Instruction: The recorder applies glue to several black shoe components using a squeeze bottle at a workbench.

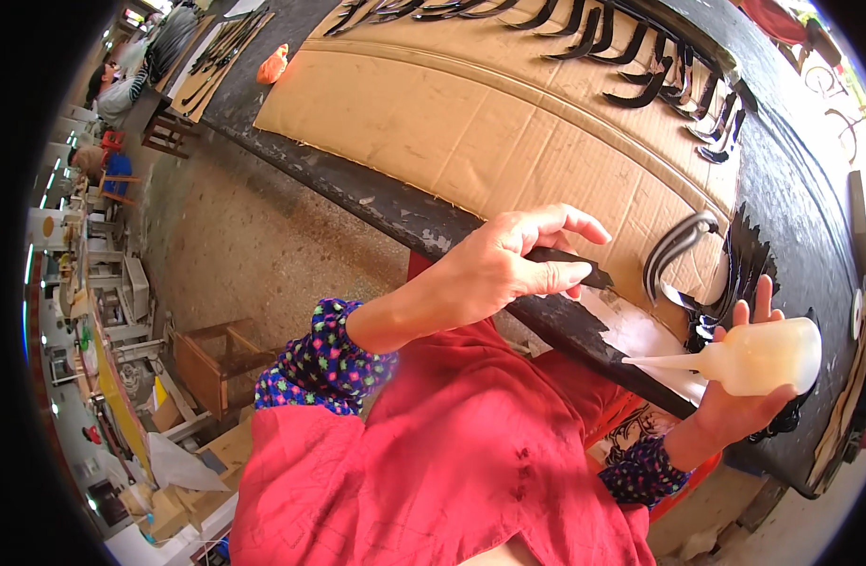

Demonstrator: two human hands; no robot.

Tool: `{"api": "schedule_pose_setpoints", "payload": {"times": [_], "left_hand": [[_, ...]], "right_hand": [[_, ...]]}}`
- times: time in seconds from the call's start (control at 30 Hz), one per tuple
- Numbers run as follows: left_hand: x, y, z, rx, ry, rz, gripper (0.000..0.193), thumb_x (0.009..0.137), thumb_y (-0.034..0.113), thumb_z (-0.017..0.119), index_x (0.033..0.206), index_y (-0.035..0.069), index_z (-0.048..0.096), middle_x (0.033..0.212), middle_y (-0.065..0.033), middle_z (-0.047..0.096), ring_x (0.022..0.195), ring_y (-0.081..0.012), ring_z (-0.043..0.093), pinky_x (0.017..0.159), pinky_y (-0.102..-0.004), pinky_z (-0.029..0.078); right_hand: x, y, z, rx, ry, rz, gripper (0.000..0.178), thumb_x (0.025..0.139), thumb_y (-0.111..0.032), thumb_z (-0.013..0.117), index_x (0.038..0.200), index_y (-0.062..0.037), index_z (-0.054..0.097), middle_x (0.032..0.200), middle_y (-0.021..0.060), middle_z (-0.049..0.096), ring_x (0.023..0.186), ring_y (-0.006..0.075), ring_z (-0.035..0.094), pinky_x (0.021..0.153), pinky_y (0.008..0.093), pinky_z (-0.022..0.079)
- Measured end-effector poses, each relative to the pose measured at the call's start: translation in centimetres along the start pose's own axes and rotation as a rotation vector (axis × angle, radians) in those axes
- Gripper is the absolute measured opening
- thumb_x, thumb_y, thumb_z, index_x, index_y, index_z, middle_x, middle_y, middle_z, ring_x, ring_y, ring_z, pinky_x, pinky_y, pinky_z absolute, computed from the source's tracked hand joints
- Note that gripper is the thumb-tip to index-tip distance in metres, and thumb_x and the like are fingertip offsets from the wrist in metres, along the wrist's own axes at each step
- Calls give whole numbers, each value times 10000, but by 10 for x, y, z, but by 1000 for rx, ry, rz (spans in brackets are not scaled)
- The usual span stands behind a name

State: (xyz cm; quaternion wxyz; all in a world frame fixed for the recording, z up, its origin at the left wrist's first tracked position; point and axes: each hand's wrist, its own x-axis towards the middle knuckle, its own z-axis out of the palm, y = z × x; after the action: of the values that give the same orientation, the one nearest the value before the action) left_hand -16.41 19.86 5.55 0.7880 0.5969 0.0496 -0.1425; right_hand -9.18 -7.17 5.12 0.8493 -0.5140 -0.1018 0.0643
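My left hand (503, 259) is over the near edge of the cardboard, thumb and fingers closed around a thin dark strip (595, 274); its far end shows past the thumb. In my right hand (730, 415) lies a squeeze bottle (770, 357) of cloudy, pale yellow plastic, tilted on its side. Its long thin nozzle points left, toward the table edge. Between and beyond my hands sit a few glossy, curved dark pieces (673, 247) on the cardboard. Beside them is a pile of flat black strips (749, 255).
A brown cardboard sheet (433, 123) covers much of the dark worn table (348, 184). Along its far side lie several curved black pieces (631, 47). An orange crumpled item (273, 64) sits at the far left. A wooden stool (211, 358) stands on the floor.
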Motion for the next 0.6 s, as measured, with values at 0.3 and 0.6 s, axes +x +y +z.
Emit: {"api": "schedule_pose_setpoints", "payload": {"times": [0.3,0.6], "left_hand": [[-2,-8,4,62,131,18,157,795,48,553,919,33,458,864,-42,536,772,-90,533,718,-210,417],[-4,-2,6,150,40,-27,181,783,24,558,896,41,417,823,-28,489,779,-98,524,709,-218,418]], "right_hand": [[-9,11,27,47,74,-213,835,694,-515,599,1248,10,262,1253,168,332,1177,364,317,933,494,322],[-10,15,25,-62,17,-182,851,678,-520,612,1245,7,260,1231,183,360,1146,393,351,906,509,344]]}}
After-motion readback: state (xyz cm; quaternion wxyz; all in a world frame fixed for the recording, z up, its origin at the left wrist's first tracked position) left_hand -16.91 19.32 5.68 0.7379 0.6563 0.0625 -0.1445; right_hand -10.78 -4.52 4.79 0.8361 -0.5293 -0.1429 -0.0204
